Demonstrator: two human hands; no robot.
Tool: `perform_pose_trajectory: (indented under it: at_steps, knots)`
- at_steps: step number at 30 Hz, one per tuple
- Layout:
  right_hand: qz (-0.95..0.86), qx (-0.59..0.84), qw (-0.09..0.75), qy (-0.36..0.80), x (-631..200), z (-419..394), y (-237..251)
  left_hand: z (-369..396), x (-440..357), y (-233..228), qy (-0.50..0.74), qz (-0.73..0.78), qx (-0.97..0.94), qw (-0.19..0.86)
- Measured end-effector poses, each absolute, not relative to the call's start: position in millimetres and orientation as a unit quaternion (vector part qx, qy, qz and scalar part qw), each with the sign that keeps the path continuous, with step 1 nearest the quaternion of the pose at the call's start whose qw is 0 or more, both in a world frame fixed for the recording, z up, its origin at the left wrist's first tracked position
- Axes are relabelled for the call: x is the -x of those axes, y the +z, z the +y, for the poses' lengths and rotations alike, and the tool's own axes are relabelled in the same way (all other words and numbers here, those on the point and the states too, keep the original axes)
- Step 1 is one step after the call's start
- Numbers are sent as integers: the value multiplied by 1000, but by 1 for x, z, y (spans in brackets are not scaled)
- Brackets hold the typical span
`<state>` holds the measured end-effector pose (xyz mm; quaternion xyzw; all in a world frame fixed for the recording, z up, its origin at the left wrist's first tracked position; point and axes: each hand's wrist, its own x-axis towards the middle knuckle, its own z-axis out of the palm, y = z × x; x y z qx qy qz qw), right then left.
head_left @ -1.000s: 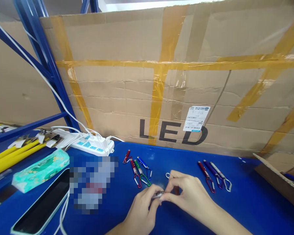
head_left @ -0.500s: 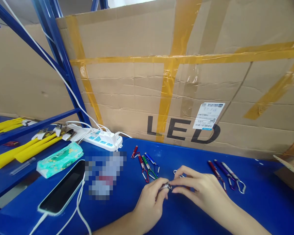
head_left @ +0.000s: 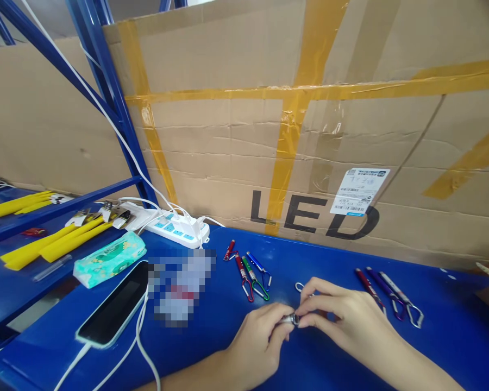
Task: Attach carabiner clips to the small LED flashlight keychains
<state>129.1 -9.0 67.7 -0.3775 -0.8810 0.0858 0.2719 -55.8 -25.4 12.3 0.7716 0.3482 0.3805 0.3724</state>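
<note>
Both of my hands meet low in the middle over the blue table (head_left: 330, 260). My left hand (head_left: 257, 343) and my right hand (head_left: 342, 317) pinch a small silver keychain flashlight (head_left: 289, 319) between their fingertips. Its silver carabiner clip (head_left: 299, 286) pokes out just beyond my right fingers. A cluster of red, green and blue keychain flashlights (head_left: 250, 270) lies to the upper left of my hands. Three more keychain flashlights (head_left: 391, 296), red, purple and silver, lie to the right.
A big taped cardboard box (head_left: 293, 136) marked LED stands along the back. A white power strip (head_left: 178, 231), a tissue pack (head_left: 110, 259) and a phone (head_left: 116, 308) on a white cable lie at left. Yellow items (head_left: 44, 244) rest on a blue rack shelf.
The view has swung left and slightly down, so everything shifted right in frame. My hands keep the same pinch on the silver flashlight, with fingers shifting a little.
</note>
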Motion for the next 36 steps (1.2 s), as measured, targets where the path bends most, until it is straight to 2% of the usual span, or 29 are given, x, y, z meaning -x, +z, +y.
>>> perform_pose_trajectory:
  at_steps: [11,15,18,23,36]
  knots:
    - [-879,396,257,67,-128,-12,66,-26,54,8,382,369,-749,396]
    - [-851,467,203,131,-126,-11,71,-26,56,8,385,359,-748,404]
    - [-818,502,166,224,-125,-7,73,-26,58,9,394,346,-745,413]
    - [-775,490,175,360,-123,1,65,-29,58,8,405,337,-754,392]
    - [-732,495,174,434,-123,-2,56,-30,56,-2,408,326,-808,272]
